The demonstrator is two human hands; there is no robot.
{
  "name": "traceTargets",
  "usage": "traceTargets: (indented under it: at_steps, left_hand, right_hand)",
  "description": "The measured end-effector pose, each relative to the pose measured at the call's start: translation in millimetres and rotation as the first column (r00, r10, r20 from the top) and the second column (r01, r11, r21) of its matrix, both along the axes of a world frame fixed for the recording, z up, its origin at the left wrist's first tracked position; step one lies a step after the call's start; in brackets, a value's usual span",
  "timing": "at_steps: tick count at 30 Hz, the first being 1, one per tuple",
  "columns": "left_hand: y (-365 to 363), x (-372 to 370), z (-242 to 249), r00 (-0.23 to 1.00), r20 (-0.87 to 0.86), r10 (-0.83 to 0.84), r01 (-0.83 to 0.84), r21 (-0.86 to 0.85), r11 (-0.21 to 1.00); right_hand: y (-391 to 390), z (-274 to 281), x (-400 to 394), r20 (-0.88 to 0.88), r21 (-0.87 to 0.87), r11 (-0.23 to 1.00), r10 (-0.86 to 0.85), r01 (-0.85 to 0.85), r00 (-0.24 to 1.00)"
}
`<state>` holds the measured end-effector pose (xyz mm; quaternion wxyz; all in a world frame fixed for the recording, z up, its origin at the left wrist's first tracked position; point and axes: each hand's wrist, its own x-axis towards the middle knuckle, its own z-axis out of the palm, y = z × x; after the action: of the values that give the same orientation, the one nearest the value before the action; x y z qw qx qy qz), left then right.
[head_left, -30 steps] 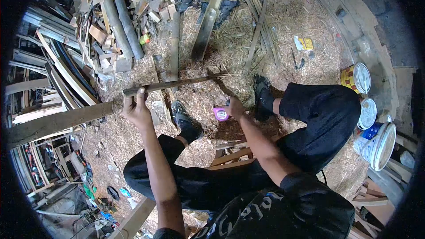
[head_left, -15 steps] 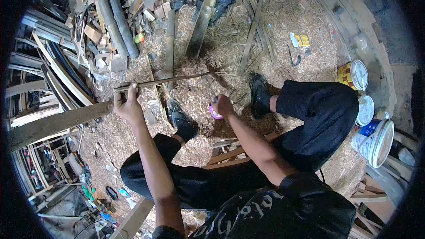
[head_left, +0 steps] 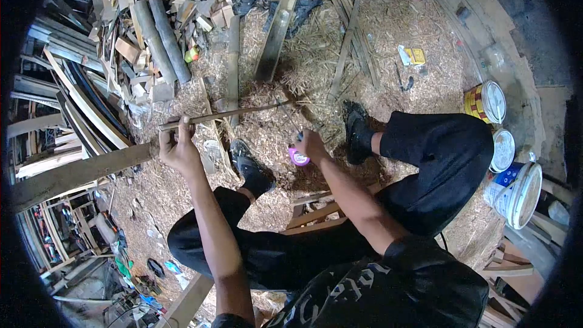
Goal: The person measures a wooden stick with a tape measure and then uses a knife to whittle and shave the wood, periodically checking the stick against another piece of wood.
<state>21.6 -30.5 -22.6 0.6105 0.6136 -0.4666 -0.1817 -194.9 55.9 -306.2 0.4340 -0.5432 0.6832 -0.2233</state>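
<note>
- Far left, a heavy wooden beam (head_left: 73, 173) slants in across stacked planks, lying just beside the left hand.
- Above it, a scrap pile with two grey bamboo poles (head_left: 161, 36) side by side on the sawdust floor (head_left: 388, 42).
- Left hand (head_left: 176, 149) is curled round the near end of a long thin bamboo strip (head_left: 225, 114), fingers wrapped over it, thumb up.
- The strip runs nearly level to the right, off the ground, its far end splintering near the middle of the floor.
- Below the strip, a black shoe (head_left: 252, 170) planted in the shavings.
- Right hand (head_left: 313, 144) is closed on a purple tape measure (head_left: 298, 157), its thin blade (head_left: 290, 118) pulled up toward the strip.
- Second black shoe (head_left: 358, 130) just right of that hand.
- Far right, a yellow-red tin (head_left: 483, 104), a white lid (head_left: 504, 152) and a white bucket (head_left: 516, 191) clustered at the edge.
</note>
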Motion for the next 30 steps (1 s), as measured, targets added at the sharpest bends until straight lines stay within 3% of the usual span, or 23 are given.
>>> traceTargets:
  at_steps: [3, 6, 7, 8, 10, 17, 19, 22, 23, 26, 28, 30]
  left_hand:
    - [-2, -2, 1, 0.999, -0.034, -0.007, 0.007, -0.008, 1.000]
    - [-4, 1, 1, 0.997, -0.068, 0.048, -0.046, 0.024, 0.999]
    - [-4, 0, 3, 0.997, -0.068, 0.048, -0.047, 0.016, 0.999]
    - [-1, -1, 4, 0.998, -0.049, 0.031, -0.030, 0.026, 0.999]
    - [-1, 0, 5, 0.999, -0.036, 0.019, -0.018, 0.018, 1.000]
    - [2, -4, 2, 0.991, -0.133, 0.004, 0.002, 0.046, 0.999]
    - [6, -2, 1, 0.993, -0.118, -0.014, 0.017, 0.026, 1.000]
    - [13, -2, 1, 0.991, -0.131, -0.018, 0.023, 0.041, 0.999]
    - [16, 1, -1, 0.993, -0.118, -0.029, 0.032, 0.026, 0.999]
    - [25, 6, -6, 0.990, -0.142, -0.023, 0.026, 0.021, 0.999]
    - [32, 1, -9, 0.999, -0.040, 0.004, -0.002, 0.064, 0.998]
    - [40, 8, -35, 0.886, 0.462, -0.036, 0.031, 0.019, 0.999]
  right_hand:
    - [-10, 35, 21, 0.121, -0.010, 0.999, -0.032, 0.034, 0.992]
    - [-11, 35, 23, 0.038, 0.004, 0.997, -0.072, 0.072, 0.997]
    - [-5, 33, 9, 0.121, 0.003, 0.999, -0.054, 0.054, 0.991]
    - [6, -32, -2, -0.002, -0.007, 0.997, 0.071, -0.071, 0.997]
    - [12, -13, -29, -0.122, 0.045, 0.996, 0.078, -0.073, 0.990]
    - [10, -12, 1, -0.015, 0.079, 0.993, 0.092, -0.091, 0.996]
    - [13, -8, -2, 0.052, 0.168, 0.986, -0.014, 0.005, 0.999]
    - [28, -22, -25, -0.058, 0.142, 0.990, 0.016, -0.008, 0.998]
    - [29, -20, -32, -0.044, 0.026, 1.000, 0.009, -0.008, 0.999]
    - [27, -50, -24, -0.079, 0.086, 0.996, 0.014, -0.007, 0.997]
    - [25, -54, -14, -0.146, 0.103, 0.993, 0.067, -0.052, 0.987]
    - [25, -68, 6, -0.201, -0.229, 0.972, -0.090, 0.043, 0.975]
